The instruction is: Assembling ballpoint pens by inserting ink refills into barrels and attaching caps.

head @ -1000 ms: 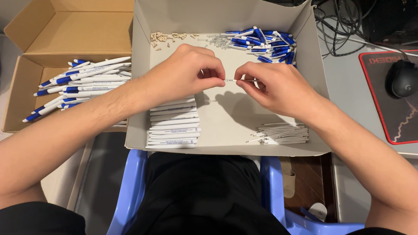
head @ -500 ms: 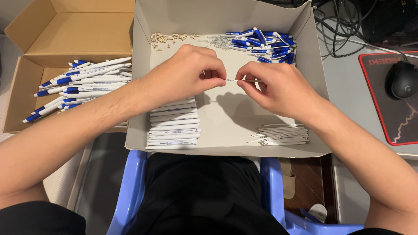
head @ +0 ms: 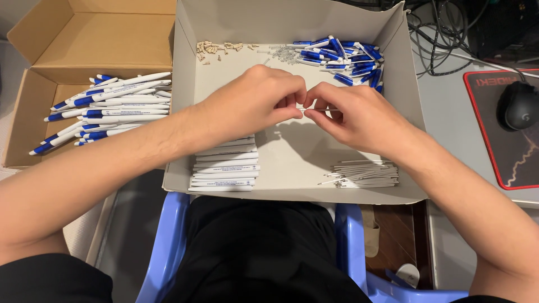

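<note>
Left hand: (head: 255, 104) over the middle of the shallow grey cardboard tray (head: 292, 22), fingers (head: 292, 92) pinched together on the left end of a thin white ink refill (head: 317, 109).
Right hand: (head: 353, 115) just right of the left hand, knuckles nearly touching it, fingers (head: 331, 104) closed on the same thin refill from the right.
Thin white ink refill: held level between the two hands, above the tray floor, mostly hidden by fingertips; whether a spring sits on it cannot be told.
White pen barrels: (head: 224, 165) stacked flat in a neat row at the near left of the tray, partly under the left wrist.
Spare thin white refills: (head: 362, 174) in a loose bundle at the near right of the tray, just beside the right forearm.
Blue pen end pieces: (head: 348, 59) heaped in the far right corner of the tray.
Small metal springs: (head: 283, 53) scattered along the far wall, just left of the blue heap.
Small tan plastic bits: (head: 216, 47) strewn in the far left corner.
Brown cardboard box: (head: 73, 45) left of the tray, flaps open, holding finished white and blue pens (head: 106, 106) in a loose pile.
Black computer mouse: (head: 517, 105) on a red-edged black mouse mat (head: 522, 163), on the grey worktop (head: 443, 106) right of the tray.
Blue plastic chair: (head: 168, 241) near edge of view, under dark-clothed legs.
</note>
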